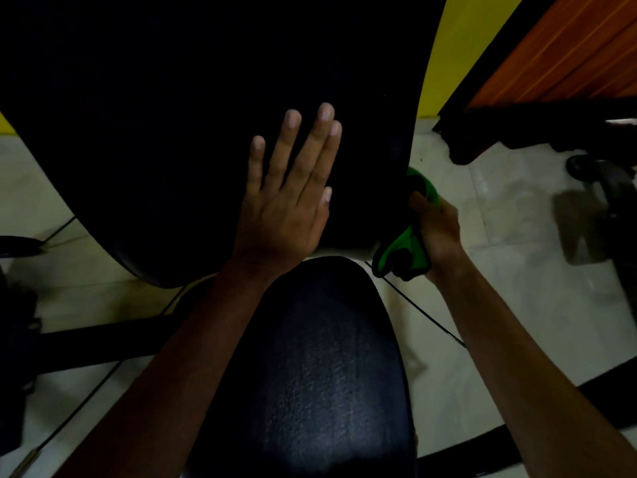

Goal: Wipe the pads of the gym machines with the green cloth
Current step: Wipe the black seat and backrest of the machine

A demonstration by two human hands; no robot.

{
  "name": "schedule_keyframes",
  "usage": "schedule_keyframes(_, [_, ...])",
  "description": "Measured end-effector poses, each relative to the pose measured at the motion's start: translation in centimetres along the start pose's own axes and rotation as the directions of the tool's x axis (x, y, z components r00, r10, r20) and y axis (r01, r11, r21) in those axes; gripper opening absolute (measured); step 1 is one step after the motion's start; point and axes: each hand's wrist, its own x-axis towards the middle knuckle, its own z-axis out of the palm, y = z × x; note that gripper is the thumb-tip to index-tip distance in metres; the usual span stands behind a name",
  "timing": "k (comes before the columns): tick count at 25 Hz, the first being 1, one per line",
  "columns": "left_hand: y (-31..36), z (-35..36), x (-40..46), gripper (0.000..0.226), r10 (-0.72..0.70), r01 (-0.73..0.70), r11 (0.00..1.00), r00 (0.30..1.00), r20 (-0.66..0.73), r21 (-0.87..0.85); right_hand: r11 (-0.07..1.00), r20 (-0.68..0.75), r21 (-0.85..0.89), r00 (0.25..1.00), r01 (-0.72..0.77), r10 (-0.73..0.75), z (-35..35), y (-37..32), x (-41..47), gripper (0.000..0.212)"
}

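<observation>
Judging by the green cloth [403, 251] gripped at the back pad [206, 115] edge by the right hand [437, 229] while the left hand [286, 205] is laid flat, fingers loosely spread, the seat pad [310, 374] is probably yet to be wiped

We see a pale tiled floor [510, 215] under dim light, with a yellow wall [444, 53] behind. An orange-brown wooden panel [579, 46] stands at upper right. Black machine frame bars [100, 343] and thin cables [431, 319] cross the floor.
</observation>
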Motion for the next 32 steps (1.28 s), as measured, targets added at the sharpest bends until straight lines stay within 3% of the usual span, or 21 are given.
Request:
schedule_keyframes(7, [1.8, 2.2, -4.0, 0.078, -0.056, 0.058, 0.998, 0.995, 0.082, -0.021, 0.960, -0.077, -0.216, 0.983, -0.178, 0.165, -1.0, 5.6, 2.4, 0.005])
schedule_keyframes(9, [2.2, 1.8, -4.6, 0.081, -0.064, 0.069, 0.997, 0.989, 0.133, -0.041, 0.964, -0.070, -0.197, 0.984, -0.177, 0.167, -1.1, 5.2, 1.8, 0.007])
schedule_keyframes(13, [2.0, -0.7, -4.8, 0.083, -0.071, 0.101, 0.986, 0.973, 0.218, -0.131, 0.998, -0.046, -0.070, 0.999, -0.006, 0.003, 0.0, 0.2, -1.2, 0.010])
schedule_keyframes(16, [1.5, -3.9, -3.6, 0.076, -0.217, 0.262, 0.944, 0.950, 0.223, -0.199, 0.971, -0.040, -0.107, 0.975, 0.215, -0.220, 1.6, -5.9, -3.2, 0.013])
schedule_keyframes(18, [0.7, -6.0, -2.4, 0.072, -0.303, 0.350, 0.909, 0.928, 0.218, -0.227, 0.916, -0.023, -0.095, 0.920, 0.389, -0.392, 2.8, -9.8, -4.6, 0.012])
schedule_keyframes(20, [0.2, -7.2, -1.5, 0.070, -0.316, 0.377, 0.898, 0.912, 0.262, -0.228, 0.767, -0.014, -0.171, 0.777, 0.619, -0.630, 3.6, -12.4, -6.0, 0.020])
schedule_keyframes(22, [-0.4, -9.4, -0.5, 0.068, -0.375, 0.434, 0.874, 0.889, 0.263, -0.220, 0.440, 0.112, -0.323, 0.496, 0.838, -0.861, 4.8, -15.3, -8.1, 0.043])
schedule_keyframes(24, [-0.3, -11.6, 0.6, 0.065, -0.492, 0.543, 0.798, 0.838, 0.236, -0.263, 0.064, 0.335, -0.393, 0.208, 0.917, -0.919, 6.3, -18.3, -10.1, 0.054])
schedule_keyframes(26, [0.2, -13.7, 0.6, 0.061, -0.627, 0.657, 0.685, 0.752, 0.205, -0.314, -0.280, 0.556, -0.363, -0.034, 0.889, -0.830, 8.0, -20.9, -11.6, 0.058])
schedule_keyframes(27, [0.6, -14.5, 0.3, 0.059, -0.675, 0.697, 0.636, 0.710, 0.199, -0.332, -0.418, 0.651, -0.327, -0.119, 0.847, -0.750, 9.0, -21.8, -12.1, 0.057])
schedule_keyframes(29, [0.7, -15.4, -1.2, 0.054, -0.754, 0.763, 0.548, 0.628, 0.192, -0.342, -0.606, 0.801, -0.220, -0.213, 0.765, -0.559, 11.6, -22.4, -12.9, 0.055])
schedule_keyframes(32, [-0.7, -15.9, -4.5, 0.056, -0.854, 0.865, 0.371, 0.461, 0.241, -0.339, -0.758, 0.903, 0.013, -0.333, 0.652, -0.272, 16.4, -19.6, -14.4, 0.049])
